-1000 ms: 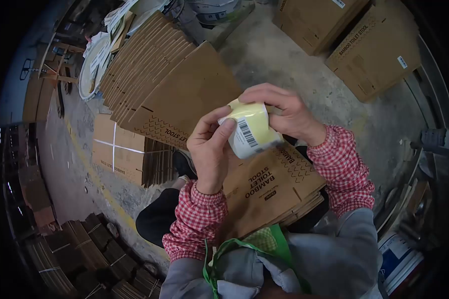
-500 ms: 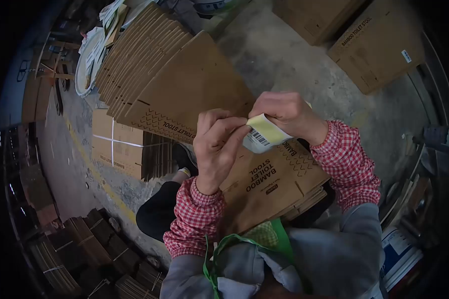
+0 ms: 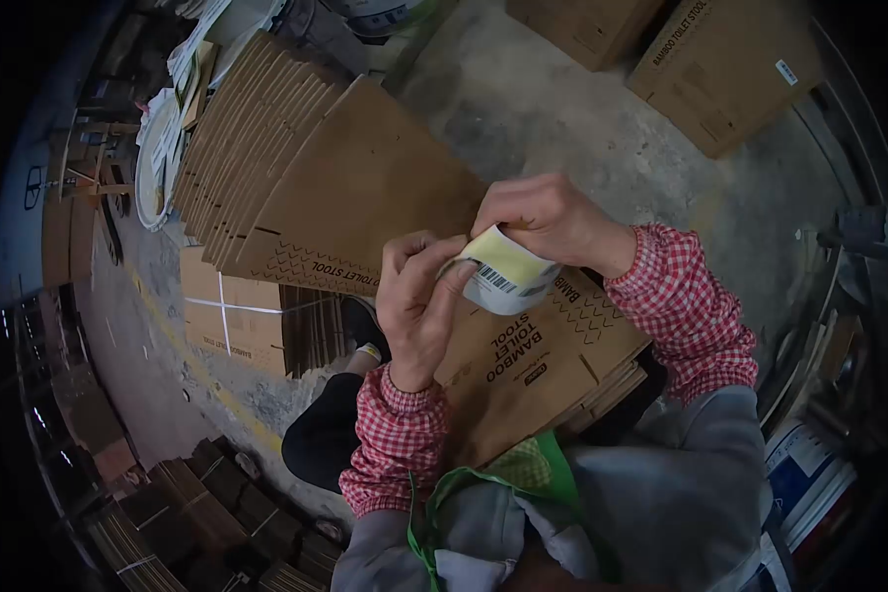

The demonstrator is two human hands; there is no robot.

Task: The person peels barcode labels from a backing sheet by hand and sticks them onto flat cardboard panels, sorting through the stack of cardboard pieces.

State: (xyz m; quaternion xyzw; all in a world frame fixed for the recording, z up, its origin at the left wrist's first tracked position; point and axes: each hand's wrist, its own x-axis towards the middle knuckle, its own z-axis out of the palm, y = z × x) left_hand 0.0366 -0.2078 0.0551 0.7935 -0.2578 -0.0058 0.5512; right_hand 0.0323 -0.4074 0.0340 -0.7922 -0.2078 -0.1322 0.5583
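Note:
A curled strip of barcode labels (image 3: 508, 271), white with a yellow backing, is held up between both hands. My left hand (image 3: 419, 306) pinches its left edge between thumb and forefinger. My right hand (image 3: 557, 225) is closed over the upper right part, with its fingertips partly hidden behind the strip. Below the hands, flat cardboard cartons (image 3: 493, 395) printed "BAMBOO TOILET STOOL" lie across my lap. Ahead and to the left leans a fanned row of more flattened cartons (image 3: 355, 178).
A strapped bundle of flat cartons (image 3: 232, 311) stands at left on the concrete floor. Two larger boxes (image 3: 725, 74) are at the upper right, one bearing a small white label. Several tied bundles (image 3: 183, 503) lie lower left. A bucket (image 3: 804, 474) stands at lower right.
The view has shifted slightly. Both hands still grip the label strip, which is now spread wider and bowed, showing more of its yellow backing and barcodes.

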